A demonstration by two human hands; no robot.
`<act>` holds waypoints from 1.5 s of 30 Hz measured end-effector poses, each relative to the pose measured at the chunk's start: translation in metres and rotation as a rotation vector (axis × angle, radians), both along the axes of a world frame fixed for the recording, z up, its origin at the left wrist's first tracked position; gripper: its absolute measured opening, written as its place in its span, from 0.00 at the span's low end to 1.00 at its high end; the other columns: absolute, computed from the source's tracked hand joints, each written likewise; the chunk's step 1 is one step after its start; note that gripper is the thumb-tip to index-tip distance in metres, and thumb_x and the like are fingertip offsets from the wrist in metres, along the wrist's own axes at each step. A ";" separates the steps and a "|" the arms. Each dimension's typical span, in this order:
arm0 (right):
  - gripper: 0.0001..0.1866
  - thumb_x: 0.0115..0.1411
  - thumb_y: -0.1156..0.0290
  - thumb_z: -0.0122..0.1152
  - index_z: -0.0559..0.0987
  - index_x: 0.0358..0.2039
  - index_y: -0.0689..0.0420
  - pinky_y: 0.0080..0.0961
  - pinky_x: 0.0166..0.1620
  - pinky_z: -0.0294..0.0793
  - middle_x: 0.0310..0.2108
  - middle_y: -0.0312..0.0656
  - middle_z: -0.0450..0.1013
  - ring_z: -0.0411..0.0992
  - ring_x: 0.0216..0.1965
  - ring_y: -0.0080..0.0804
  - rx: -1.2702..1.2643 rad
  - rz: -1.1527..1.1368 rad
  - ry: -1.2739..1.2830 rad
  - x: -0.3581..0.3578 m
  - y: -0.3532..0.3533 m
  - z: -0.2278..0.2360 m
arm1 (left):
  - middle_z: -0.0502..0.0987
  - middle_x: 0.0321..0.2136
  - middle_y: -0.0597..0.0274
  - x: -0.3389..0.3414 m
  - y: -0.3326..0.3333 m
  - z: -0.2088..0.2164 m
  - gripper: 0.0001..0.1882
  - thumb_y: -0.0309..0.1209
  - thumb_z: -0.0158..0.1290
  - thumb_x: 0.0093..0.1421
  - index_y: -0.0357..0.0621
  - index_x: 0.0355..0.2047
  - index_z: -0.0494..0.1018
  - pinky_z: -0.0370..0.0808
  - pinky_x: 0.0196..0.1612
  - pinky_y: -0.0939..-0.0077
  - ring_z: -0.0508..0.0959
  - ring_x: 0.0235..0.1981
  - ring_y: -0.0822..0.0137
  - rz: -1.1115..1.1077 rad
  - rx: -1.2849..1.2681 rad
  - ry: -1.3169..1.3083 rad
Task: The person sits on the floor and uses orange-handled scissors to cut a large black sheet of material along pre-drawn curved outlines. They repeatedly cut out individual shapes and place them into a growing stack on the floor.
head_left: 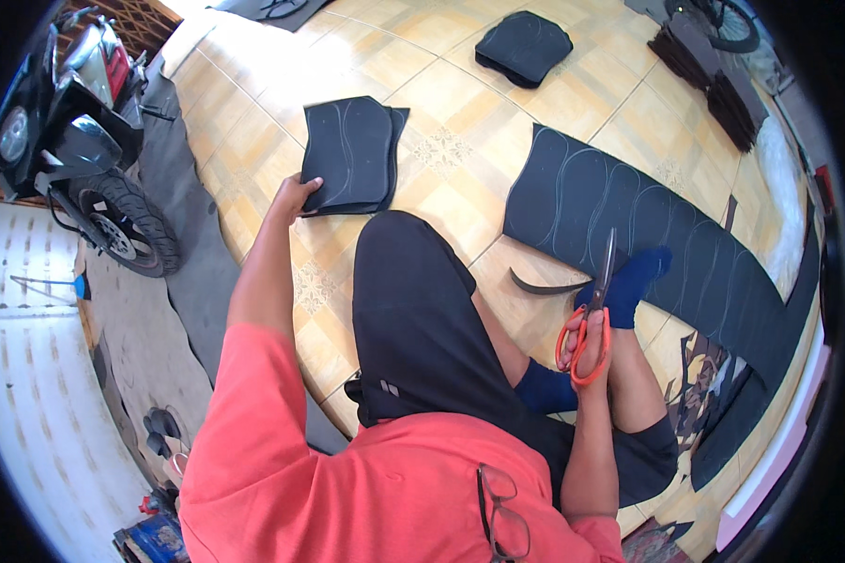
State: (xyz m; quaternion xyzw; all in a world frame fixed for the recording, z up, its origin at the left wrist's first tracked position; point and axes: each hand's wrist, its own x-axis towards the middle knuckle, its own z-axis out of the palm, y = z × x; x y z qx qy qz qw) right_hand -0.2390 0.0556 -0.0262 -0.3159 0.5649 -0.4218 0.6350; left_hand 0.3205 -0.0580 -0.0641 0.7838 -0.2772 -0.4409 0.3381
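Note:
My left hand [300, 195] is at the near left corner of a stack of black cut pieces [347, 155] on the floor, thumb over the top piece, other fingers at its edge. Pale curved lines mark the top piece. In my right hand [591, 342] is a pair of scissors [606, 272] with orange handles, blades together and pointing away from me. Beyond the blades lies a long black sheet [620, 206] with curved outlines drawn along it. My foot in a blue sock [640, 281] rests against its near edge.
A thin curved black offcut [545, 284] lies beside the scissors. Another black stack [524, 47] sits farther off on the tiled floor [441, 103]. Dark scraps [699, 375] lie at right. A motorcycle [94, 159] stands at left on grey sheeting [183, 216]. Glasses [504, 511] hang at my shirt.

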 end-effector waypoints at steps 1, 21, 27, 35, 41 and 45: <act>0.28 0.69 0.46 0.38 0.70 0.29 0.61 0.18 0.11 0.62 0.12 0.33 0.61 0.60 0.08 0.20 -0.008 0.014 0.014 0.000 0.000 0.000 | 0.77 0.39 0.51 0.003 -0.001 -0.010 0.24 0.33 0.58 0.59 0.31 0.50 0.66 0.80 0.34 0.66 0.79 0.34 0.62 -0.044 0.062 -0.173; 0.25 0.69 0.51 0.42 0.70 0.31 0.63 0.18 0.14 0.64 0.16 0.35 0.62 0.62 0.11 0.20 -0.142 0.021 0.097 -0.009 0.013 0.007 | 0.75 0.38 0.48 -0.390 0.018 0.003 0.21 0.41 0.61 0.52 0.38 0.40 0.75 0.73 0.46 0.59 0.75 0.43 0.47 -1.307 -0.325 -0.638; 0.18 0.67 0.55 0.50 0.71 0.31 0.58 0.17 0.16 0.64 0.16 0.32 0.63 0.62 0.12 0.18 -0.131 -0.091 0.038 -0.013 0.007 0.004 | 0.77 0.33 0.48 -0.392 0.032 -0.017 0.10 0.31 0.54 0.57 0.39 0.36 0.73 0.74 0.41 0.56 0.77 0.39 0.45 -1.348 -0.333 -0.748; 0.17 0.57 0.62 0.64 0.71 0.35 0.63 0.28 0.33 0.72 0.24 0.41 0.72 0.72 0.28 0.28 -0.417 -0.227 0.287 -0.016 -0.001 -0.031 | 0.74 0.34 0.45 -0.440 0.081 0.077 0.13 0.25 0.53 0.58 0.37 0.44 0.72 0.74 0.35 0.60 0.77 0.34 0.45 -1.168 -0.644 -0.418; 0.07 0.57 0.71 0.57 0.71 0.34 0.59 0.28 0.30 0.70 0.26 0.35 0.68 0.66 0.24 0.26 -0.231 -0.457 0.368 -0.065 -0.008 -0.005 | 0.74 0.36 0.55 -0.456 0.079 0.071 0.23 0.30 0.59 0.56 0.39 0.51 0.70 0.74 0.30 0.75 0.77 0.31 0.65 -1.097 -0.557 -0.039; 0.07 0.56 0.71 0.57 0.68 0.31 0.54 0.25 0.28 0.69 0.23 0.34 0.65 0.66 0.22 0.24 -0.290 -0.970 0.131 -0.122 -0.011 0.008 | 0.75 0.39 0.55 -0.425 0.042 0.018 0.22 0.42 0.53 0.63 0.34 0.46 0.70 0.73 0.33 0.78 0.77 0.32 0.66 -0.705 0.110 0.328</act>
